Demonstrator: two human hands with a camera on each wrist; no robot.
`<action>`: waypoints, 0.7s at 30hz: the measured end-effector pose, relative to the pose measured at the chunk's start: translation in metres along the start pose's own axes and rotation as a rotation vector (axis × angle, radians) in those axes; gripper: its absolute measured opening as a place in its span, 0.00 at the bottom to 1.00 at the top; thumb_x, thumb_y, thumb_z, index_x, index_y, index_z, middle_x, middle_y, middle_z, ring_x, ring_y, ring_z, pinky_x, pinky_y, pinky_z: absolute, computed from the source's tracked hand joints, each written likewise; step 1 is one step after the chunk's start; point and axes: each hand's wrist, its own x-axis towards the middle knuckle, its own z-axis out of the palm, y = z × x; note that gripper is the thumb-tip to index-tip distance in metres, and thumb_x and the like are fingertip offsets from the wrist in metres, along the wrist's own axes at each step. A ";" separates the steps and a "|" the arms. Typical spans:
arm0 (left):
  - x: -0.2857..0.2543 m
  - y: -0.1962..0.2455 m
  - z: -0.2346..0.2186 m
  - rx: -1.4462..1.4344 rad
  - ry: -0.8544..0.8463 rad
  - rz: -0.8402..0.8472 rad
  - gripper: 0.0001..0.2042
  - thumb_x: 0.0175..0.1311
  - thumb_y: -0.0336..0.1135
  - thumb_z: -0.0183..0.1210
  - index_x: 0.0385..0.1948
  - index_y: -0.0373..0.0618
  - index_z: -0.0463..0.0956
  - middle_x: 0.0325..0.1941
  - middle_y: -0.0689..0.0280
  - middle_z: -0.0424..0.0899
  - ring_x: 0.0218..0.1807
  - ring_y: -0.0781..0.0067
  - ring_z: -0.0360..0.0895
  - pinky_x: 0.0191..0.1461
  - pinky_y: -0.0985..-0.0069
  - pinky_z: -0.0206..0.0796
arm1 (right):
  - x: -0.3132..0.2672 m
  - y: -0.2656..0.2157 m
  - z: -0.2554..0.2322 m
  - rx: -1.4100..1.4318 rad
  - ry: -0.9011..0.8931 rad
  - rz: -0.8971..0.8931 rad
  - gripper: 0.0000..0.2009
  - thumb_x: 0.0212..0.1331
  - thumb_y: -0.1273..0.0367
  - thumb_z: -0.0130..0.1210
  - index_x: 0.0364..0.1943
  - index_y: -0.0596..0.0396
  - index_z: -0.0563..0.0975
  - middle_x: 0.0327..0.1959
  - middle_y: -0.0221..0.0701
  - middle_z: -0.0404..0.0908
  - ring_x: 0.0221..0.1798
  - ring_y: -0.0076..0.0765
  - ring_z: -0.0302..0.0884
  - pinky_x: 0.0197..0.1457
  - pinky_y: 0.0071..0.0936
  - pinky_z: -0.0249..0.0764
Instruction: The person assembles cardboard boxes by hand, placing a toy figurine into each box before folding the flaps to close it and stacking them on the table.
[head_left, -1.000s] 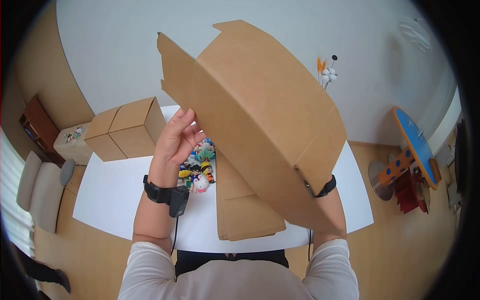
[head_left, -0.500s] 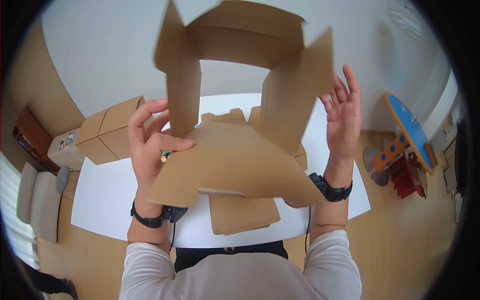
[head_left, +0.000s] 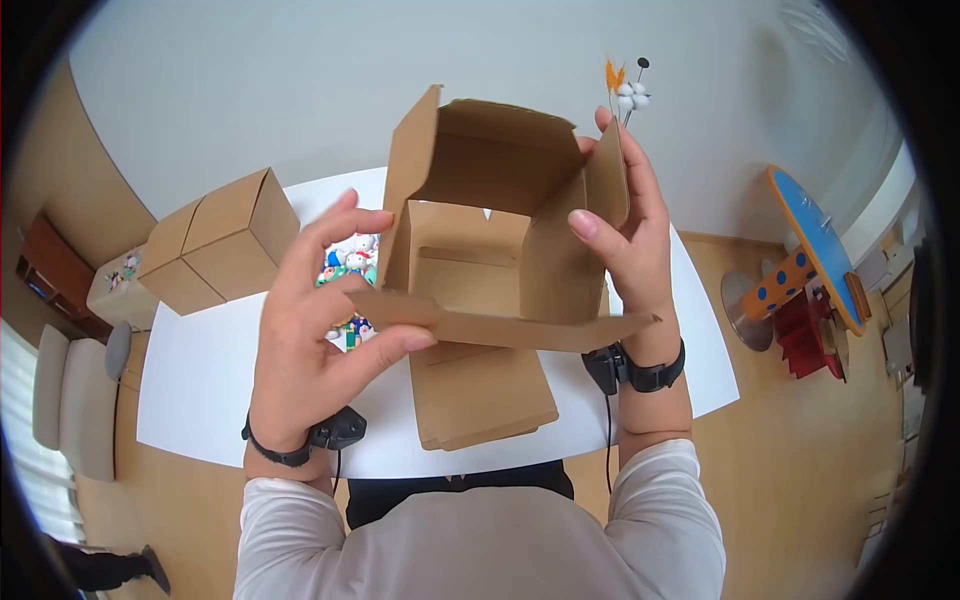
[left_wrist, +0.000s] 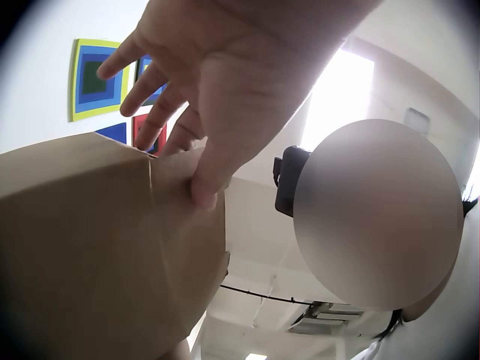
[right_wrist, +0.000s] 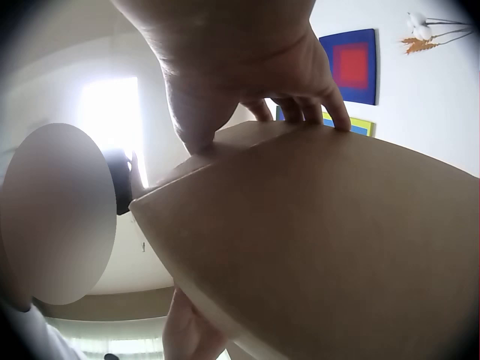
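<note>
From my head view, I have an open cardboard box (head_left: 565, 260) raised over the white table (head_left: 200, 380), between my 2 hands. The left hand (head_left: 310, 310) grips its near left corner: the thumb presses on the near flap (head_left: 500, 330) and the index finger touches the left wall. The right hand (head_left: 640, 235) pinches the right side, thumb on the inner face and fingers wrapped round behind the raised flap. So my hands are apart, each clamped on the box, which fills the space between them. I see its top open towards me, with flaps standing at the left, right and far sides.

Both wrist views put cardboard right at my fingertips; in the right one, the thumb and 4 fingers rest along an edge.

Below the box, flat folded cardboard (head_left: 485, 400) lies on the table. Small toy figures (head_left: 350, 255) sit to its left, partly hidden by my left hand. Further left stand 2 closed boxes (head_left: 230, 240), side by side and touching. Beyond my right hand I can make out dried flowers (head_left: 630, 97), orange and white. A black wristband sits on each wrist. Coloured square pictures (left_wrist: 97, 79) hang on the wall in the left wrist view.
</note>
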 end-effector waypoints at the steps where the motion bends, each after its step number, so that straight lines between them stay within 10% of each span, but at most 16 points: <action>1: -0.002 -0.001 -0.001 0.025 0.049 0.007 0.18 0.45 0.37 0.77 0.34 0.41 0.81 0.66 0.52 0.69 0.68 0.43 0.69 0.71 0.54 0.62 | -0.001 0.000 0.003 0.014 -0.003 0.000 0.41 0.53 0.68 0.67 0.73 0.57 0.59 0.60 0.41 0.73 0.63 0.39 0.72 0.67 0.39 0.68; 4: 0.003 -0.003 0.014 -0.014 0.353 0.141 0.30 0.47 0.42 0.77 0.52 0.42 0.75 0.66 0.50 0.71 0.69 0.42 0.67 0.72 0.53 0.60 | -0.003 -0.002 0.007 0.058 -0.006 0.011 0.42 0.53 0.68 0.66 0.73 0.57 0.59 0.60 0.41 0.73 0.63 0.38 0.72 0.67 0.37 0.68; 8: -0.004 0.004 0.014 0.070 0.350 0.285 0.41 0.52 0.48 0.74 0.68 0.52 0.61 0.55 0.57 0.82 0.67 0.47 0.72 0.76 0.48 0.50 | -0.009 -0.011 0.009 0.147 -0.020 0.032 0.42 0.52 0.66 0.66 0.73 0.59 0.59 0.60 0.39 0.74 0.62 0.35 0.72 0.67 0.34 0.66; 14: -0.007 0.014 0.007 0.170 0.278 0.160 0.13 0.48 0.41 0.74 0.34 0.54 0.82 0.27 0.73 0.81 0.59 0.58 0.79 0.77 0.36 0.31 | -0.015 -0.014 0.012 0.172 -0.100 0.045 0.43 0.52 0.65 0.66 0.73 0.60 0.58 0.60 0.38 0.75 0.57 0.31 0.73 0.65 0.30 0.67; 21: -0.005 0.015 0.004 0.440 0.279 0.028 0.08 0.57 0.40 0.62 0.34 0.49 0.78 0.30 0.67 0.82 0.66 0.51 0.72 0.77 0.36 0.25 | -0.009 -0.011 0.011 0.218 -0.056 0.089 0.44 0.52 0.62 0.67 0.72 0.62 0.57 0.59 0.39 0.75 0.55 0.29 0.72 0.61 0.28 0.69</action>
